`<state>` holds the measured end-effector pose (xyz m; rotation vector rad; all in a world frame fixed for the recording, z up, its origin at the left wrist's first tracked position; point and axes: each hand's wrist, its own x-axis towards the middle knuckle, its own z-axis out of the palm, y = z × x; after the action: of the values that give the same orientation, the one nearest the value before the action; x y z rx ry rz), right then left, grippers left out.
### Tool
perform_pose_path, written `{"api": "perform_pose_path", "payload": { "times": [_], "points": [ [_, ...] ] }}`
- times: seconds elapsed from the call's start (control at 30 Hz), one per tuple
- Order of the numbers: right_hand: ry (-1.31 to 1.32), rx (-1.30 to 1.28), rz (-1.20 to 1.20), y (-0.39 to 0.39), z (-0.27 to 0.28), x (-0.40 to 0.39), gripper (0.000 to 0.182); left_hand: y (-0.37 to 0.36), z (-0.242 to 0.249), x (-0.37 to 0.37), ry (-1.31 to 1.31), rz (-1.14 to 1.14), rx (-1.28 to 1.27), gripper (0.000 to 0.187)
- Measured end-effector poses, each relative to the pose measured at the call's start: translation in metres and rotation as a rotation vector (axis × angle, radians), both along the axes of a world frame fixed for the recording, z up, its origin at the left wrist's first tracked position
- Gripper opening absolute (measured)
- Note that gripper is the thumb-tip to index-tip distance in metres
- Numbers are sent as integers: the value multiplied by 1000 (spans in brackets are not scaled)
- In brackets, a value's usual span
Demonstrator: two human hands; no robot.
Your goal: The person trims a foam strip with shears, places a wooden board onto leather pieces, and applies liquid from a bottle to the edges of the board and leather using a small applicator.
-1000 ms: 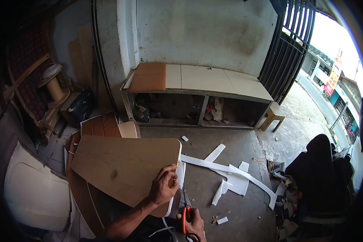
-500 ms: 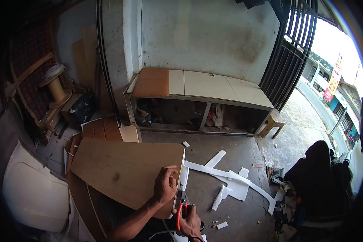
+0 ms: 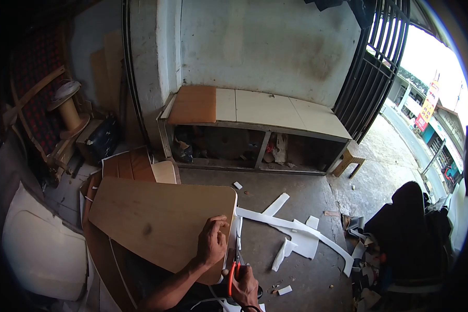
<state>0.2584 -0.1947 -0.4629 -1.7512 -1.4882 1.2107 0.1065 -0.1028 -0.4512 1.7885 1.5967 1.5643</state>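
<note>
My left hand [image 3: 212, 242] rests on the right part of a flat brown board [image 3: 156, 216], its fingers curled; whether anything is in them is hidden. In my right hand [image 3: 244, 287] are scissors [image 3: 232, 276] with red-orange handles, their blades pointing up along the board's right edge. White foam [image 3: 237, 231] lines that edge beside the blades. From the board's upper right corner, a long white strip [image 3: 296, 226] runs over the floor, across other white offcuts [image 3: 306, 244].
A low bench [image 3: 265, 109] with a brown pad [image 3: 193, 104] stands by the wall. A small stool [image 3: 347, 162] is at its right end. White scraps [image 3: 285, 290] dot the floor. A dark chair-like shape [image 3: 408, 234] stands right, a white curved shell [image 3: 44, 249] left.
The view has shifted very slightly. The scissors' blades look closer together beside the board's edge; my left hand stays in nearly the same place on the board.
</note>
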Motion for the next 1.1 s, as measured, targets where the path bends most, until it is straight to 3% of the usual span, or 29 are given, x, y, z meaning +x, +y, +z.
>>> {"api": "perform_pose_path", "payload": {
  "times": [0.2, 0.43, 0.6, 0.7, 0.87, 0.97, 1.1],
  "points": [
    [-37, -37, -62, 25, 17, -16, 75, -1, -9, -1, 95, 5, 89, 34],
    [18, 98, -44, 28, -10, -14, 75, -4, -11, -3, 43, -14, 37, 34],
    [89, 89, -115, 38, 4, -17, 60, -7, -9, -1, 14, -7, 15, 29],
    [157, 126, -197, 39, -31, -6, 55, -10, -1, -2, 125, -3, 39, 21],
    [101, 77, -153, 39, -28, 28, 49, -14, 28, 7, 372, 37, -80, 29],
    [196, -23, -90, 35, -20, 41, 35, -9, 30, 13, 489, 76, -128, 23],
    [271, -24, 41, 31, -33, 57, 35, -2, 22, 15, 433, 125, -111, 18]
  ]
}}
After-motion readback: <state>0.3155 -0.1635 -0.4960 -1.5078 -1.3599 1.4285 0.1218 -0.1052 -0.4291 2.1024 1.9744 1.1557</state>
